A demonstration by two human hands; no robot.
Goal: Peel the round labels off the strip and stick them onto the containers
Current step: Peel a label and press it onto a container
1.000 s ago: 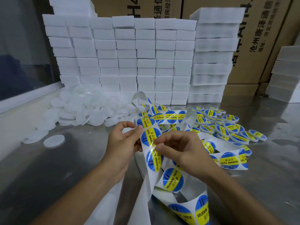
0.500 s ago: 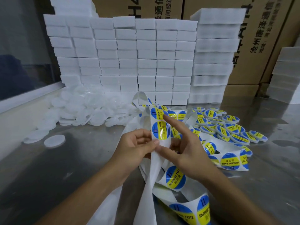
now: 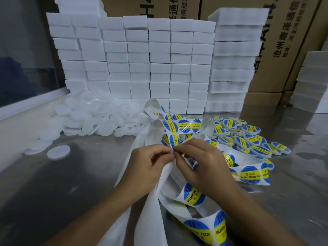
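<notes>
A long white backing strip (image 3: 152,206) with round blue-and-yellow labels loops across the steel table. My left hand (image 3: 150,164) pinches the strip at its edge. My right hand (image 3: 200,162) meets it fingertip to fingertip, pinching the lower rim of one round label (image 3: 173,140) that stands up just above both thumbs. Plain white round containers (image 3: 88,119) lie in a heap at the left, one apart (image 3: 58,152). Containers bearing labels (image 3: 248,139) are piled at the right.
Stacks of white foam blocks (image 3: 138,64) form a wall behind the table, with cardboard boxes (image 3: 287,41) behind them. More foam blocks (image 3: 312,82) stand at the far right. A window ledge (image 3: 26,107) runs along the left.
The strip has been pulled downward through my hands. My right hand, open half a second ago, has closed its fingertips on the label's edge beside my left thumb.
</notes>
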